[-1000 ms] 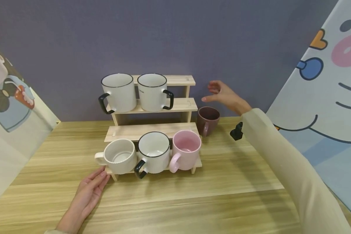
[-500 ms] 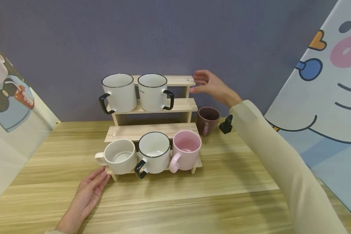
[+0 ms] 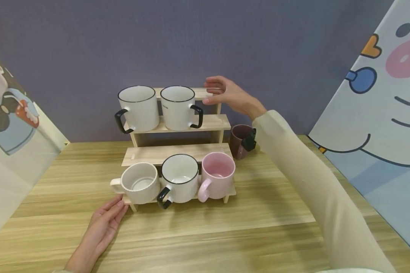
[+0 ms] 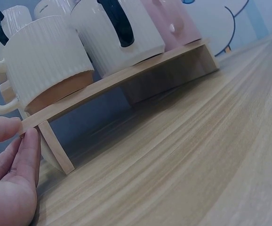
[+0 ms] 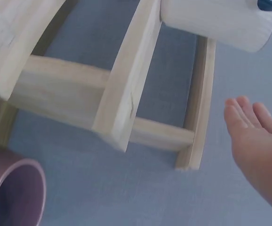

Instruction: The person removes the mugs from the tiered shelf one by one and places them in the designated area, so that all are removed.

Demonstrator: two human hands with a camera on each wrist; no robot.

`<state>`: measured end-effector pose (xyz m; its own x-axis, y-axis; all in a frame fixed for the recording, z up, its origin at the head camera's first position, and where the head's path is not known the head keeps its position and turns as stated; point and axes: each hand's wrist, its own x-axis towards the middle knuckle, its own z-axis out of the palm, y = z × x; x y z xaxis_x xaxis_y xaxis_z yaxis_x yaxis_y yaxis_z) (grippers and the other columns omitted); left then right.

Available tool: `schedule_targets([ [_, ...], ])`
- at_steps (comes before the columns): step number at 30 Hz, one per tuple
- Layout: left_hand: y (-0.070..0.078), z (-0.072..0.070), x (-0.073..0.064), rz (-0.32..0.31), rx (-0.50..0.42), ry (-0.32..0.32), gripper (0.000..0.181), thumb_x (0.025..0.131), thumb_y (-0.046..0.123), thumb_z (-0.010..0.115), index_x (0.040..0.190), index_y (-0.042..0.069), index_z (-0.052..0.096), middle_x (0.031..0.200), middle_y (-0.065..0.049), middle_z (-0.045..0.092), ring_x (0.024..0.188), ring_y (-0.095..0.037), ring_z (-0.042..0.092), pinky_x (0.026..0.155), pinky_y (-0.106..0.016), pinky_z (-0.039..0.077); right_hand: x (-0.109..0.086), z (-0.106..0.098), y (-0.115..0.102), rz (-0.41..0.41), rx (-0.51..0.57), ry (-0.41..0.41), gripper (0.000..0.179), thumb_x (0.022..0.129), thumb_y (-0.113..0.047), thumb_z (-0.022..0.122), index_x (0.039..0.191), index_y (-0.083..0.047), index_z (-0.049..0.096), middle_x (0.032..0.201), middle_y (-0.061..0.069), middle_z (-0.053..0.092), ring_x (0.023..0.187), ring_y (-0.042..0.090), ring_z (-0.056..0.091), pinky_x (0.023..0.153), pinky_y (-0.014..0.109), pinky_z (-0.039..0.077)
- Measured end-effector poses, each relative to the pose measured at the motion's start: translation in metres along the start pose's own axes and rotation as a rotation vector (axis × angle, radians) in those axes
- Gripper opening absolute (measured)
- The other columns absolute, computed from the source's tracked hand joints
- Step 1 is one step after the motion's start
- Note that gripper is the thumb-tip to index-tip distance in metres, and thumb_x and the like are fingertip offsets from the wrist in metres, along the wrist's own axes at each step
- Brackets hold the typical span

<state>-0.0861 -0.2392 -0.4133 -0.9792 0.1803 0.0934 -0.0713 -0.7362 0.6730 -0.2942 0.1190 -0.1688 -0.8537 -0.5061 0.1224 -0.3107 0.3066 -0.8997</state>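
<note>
My left hand [image 3: 104, 223] pinches the front left corner of a tiered wooden shelf [image 3: 164, 153], thumb above the board and fingers [image 4: 27, 153] beneath. My right hand [image 3: 230, 94] is held in the air by the shelf's upper right end, fingers apart and holding nothing. Just left of it stands a white mug [image 3: 177, 112] with black rim and handle; a similar white mug [image 3: 140, 112] is beside that one. Along the lowest board sit a cream mug [image 3: 141, 185], a black-rimmed white mug [image 3: 181, 182] and a pink mug [image 3: 218, 178].
A maroon mug [image 3: 237, 141] stands on the wooden table [image 3: 191, 242] right of the shelf, partly hidden by the black device at the right wrist. Behind is a grey-blue wall [image 3: 191, 41]; printed cartoon panels flank both sides.
My right hand has moved left and slightly up, from above the maroon mug to the shelf's upper right end. The left hand and the mugs have stayed put.
</note>
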Motion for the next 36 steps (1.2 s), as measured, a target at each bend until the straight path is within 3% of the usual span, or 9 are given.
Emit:
schedule_targets([
  [11,0.0,-0.003,-0.004,-0.013,0.041,0.028,0.036,0.098,-0.01,0.037,0.107,0.005,0.068,0.108,-0.006,0.067,0.103,-0.013,0.066,0.096,-0.017,0.054,0.017,0.027,0.0,-0.03,0.1,-0.051,0.075,0.085,-0.002,0.065,0.148,-0.006,0.024,0.153,0.01,0.032,0.142,0.023,0.03,0.121,0.037,0.031],
  [21,0.0,-0.001,-0.004,-0.014,0.003,0.0,0.034,0.098,-0.01,0.037,0.109,0.003,0.067,0.11,-0.008,0.067,0.104,-0.014,0.066,0.097,-0.018,0.053,0.031,0.044,-0.008,-0.071,0.085,-0.081,0.08,0.081,-0.001,0.068,0.149,-0.007,0.025,0.154,0.008,0.031,0.141,0.022,0.031,0.119,0.037,0.034],
  [36,0.0,0.0,-0.001,-0.006,-0.014,-0.012,0.035,0.098,-0.01,0.037,0.11,0.003,0.067,0.111,-0.009,0.067,0.105,-0.014,0.066,0.097,-0.018,0.053,0.04,0.051,-0.008,-0.048,0.103,-0.116,0.086,0.079,0.003,0.066,0.151,-0.008,0.022,0.15,0.01,0.034,0.13,0.022,0.041,0.112,0.035,0.042],
])
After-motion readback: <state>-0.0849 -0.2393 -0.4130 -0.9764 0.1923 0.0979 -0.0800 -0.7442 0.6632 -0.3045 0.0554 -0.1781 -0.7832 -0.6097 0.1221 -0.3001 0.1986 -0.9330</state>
